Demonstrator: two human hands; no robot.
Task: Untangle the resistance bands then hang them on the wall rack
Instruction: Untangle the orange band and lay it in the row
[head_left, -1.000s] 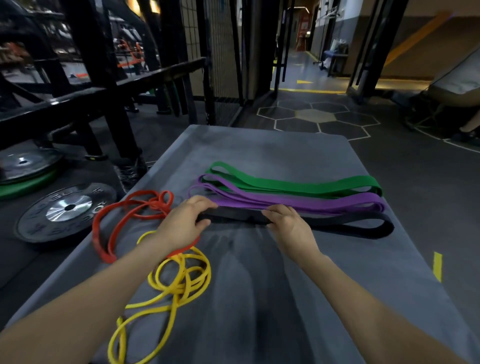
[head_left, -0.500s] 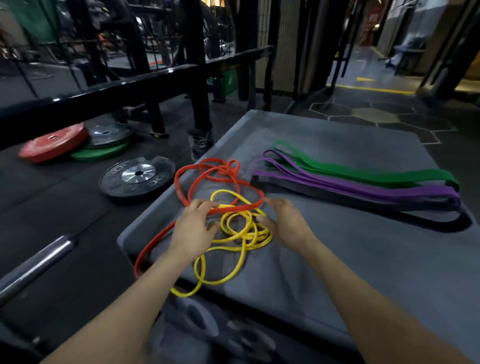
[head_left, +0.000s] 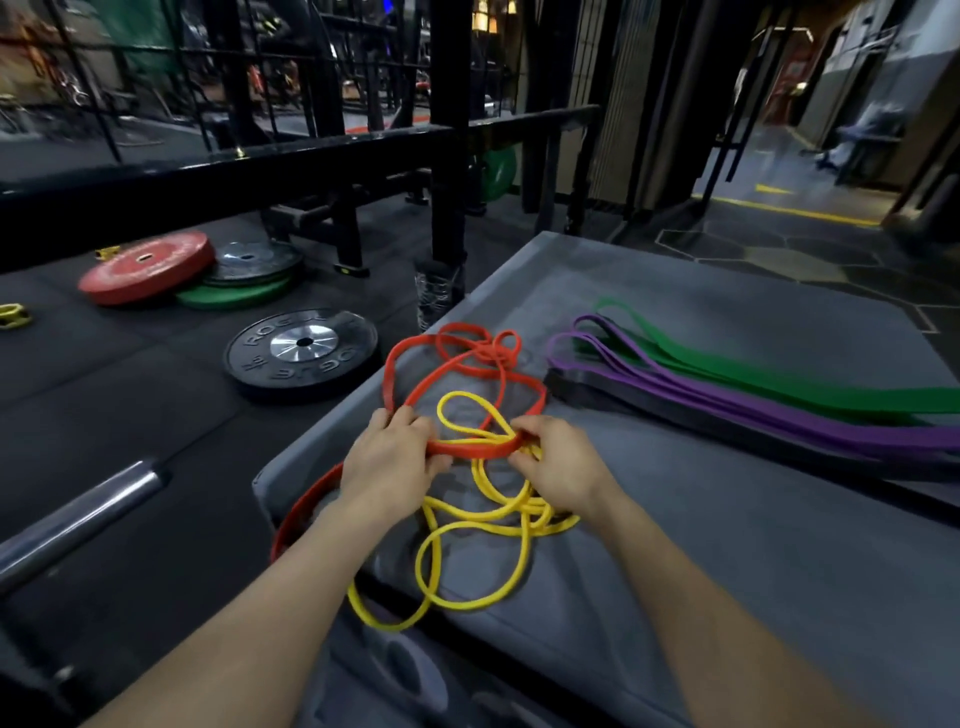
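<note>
Since the frame 0.5 s back, both hands have closed in on the tangle: the left hand (head_left: 387, 457) has slid onto the red band (head_left: 470, 449), and the right hand (head_left: 558, 467) has come across to meet it over the knot. Now the left grip is curled round 1 strand of the red band, thumb under and fingers over, at the strand's left end. The right grip pinches the same strand's right end together with the yellow band (head_left: 467, 525), where the 2 cross. Between the hands the red strand runs level, lifted slightly off the grey worktop (head_left: 727, 545).

The rest of the red band loops away toward the far left corner of the worktop, where it twists into a small knot, and 1 part curves off the near left edge beneath the left forearm. The yellow band lies in several overlapping coils below and between the hands, with 1 loop hanging over the near edge.

To the right, well apart from the tangle, a black band (head_left: 675, 410), a purple band (head_left: 753, 405) and a green band (head_left: 779, 364) lie flat and straight, side by side.

On the floor to the left lie a black weight plate (head_left: 301, 353), a red plate (head_left: 145, 265) and a steel bar (head_left: 78, 514).
</note>
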